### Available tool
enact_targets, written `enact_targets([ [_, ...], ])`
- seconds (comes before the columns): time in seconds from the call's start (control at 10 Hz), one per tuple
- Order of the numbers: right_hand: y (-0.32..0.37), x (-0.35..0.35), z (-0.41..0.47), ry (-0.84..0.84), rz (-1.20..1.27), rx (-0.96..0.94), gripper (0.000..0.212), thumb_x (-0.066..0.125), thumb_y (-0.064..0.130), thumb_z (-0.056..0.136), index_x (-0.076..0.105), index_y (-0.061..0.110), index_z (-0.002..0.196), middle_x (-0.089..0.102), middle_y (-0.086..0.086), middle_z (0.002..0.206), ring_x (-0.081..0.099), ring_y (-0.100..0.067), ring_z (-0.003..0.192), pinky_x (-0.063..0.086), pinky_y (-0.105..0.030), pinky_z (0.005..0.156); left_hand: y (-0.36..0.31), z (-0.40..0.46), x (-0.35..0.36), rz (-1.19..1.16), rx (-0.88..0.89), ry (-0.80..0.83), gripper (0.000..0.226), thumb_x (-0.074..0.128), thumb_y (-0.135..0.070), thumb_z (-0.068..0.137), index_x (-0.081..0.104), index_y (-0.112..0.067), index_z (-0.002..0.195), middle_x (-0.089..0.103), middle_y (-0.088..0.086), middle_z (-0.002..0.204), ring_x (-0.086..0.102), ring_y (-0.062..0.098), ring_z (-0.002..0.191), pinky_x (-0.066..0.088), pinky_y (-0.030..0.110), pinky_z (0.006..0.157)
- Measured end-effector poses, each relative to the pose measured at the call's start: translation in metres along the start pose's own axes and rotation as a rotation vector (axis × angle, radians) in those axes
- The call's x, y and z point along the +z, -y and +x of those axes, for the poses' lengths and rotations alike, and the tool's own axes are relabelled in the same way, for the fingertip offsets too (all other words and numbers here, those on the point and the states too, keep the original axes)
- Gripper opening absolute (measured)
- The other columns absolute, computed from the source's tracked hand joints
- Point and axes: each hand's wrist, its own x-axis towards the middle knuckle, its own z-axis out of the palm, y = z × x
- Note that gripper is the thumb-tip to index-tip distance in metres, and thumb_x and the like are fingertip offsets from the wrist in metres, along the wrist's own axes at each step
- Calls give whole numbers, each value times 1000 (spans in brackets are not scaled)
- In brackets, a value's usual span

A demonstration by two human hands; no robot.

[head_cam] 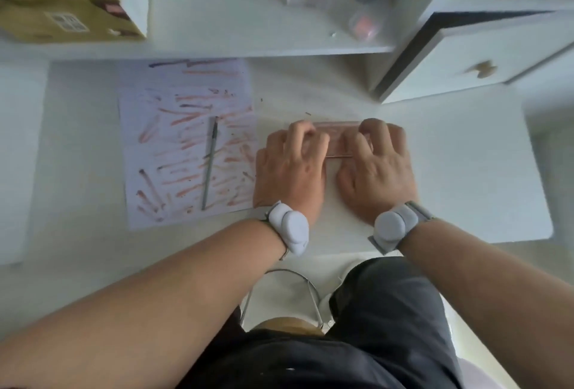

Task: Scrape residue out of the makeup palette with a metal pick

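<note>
Item: flat pink rectangular makeup palette, on white surface, gripped at both ends by left hand and right hand. Thin grey metal pick lies unheld, left of palette, on smeared paper sheet. Step: positioning palette, apparently. Next: one hand must fetch pick.

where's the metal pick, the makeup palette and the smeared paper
metal pick (210, 161): head view, middle of its shaft
makeup palette (337, 140): head view, pink strip showing between the hands
smeared paper (149, 152): head view, streaked left half

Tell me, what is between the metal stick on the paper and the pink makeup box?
In the head view, the left hand lies between the metal pick and the palette, gripping the palette's left end.
</note>
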Motion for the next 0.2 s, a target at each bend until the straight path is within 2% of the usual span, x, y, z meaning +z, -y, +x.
enact_targets([
  [0.1, 9, -21, 4, 168, -90, 38, 42, 47, 28, 86, 60, 11, 122, 53, -14, 134, 44, -39, 121, 51, -53, 85, -6, 5, -23, 2, -49, 185, 28, 63, -21, 85, 53, -25, 112, 47, -1, 133, 49, 31, 107, 44, 40, 71],
  [0.2, 22, -51, 11, 473, -162, 74, 49, 52, 24, 90, 49, 19, 139, 39, -10, 152, 40, -34, 133, 50, -50, 94, -12, 24, -64, 30, 4, 513, 39, 57, -37, 92, 45, -23, 127, 33, 1, 144, 45, 35, 119, 43, 41, 80],
])
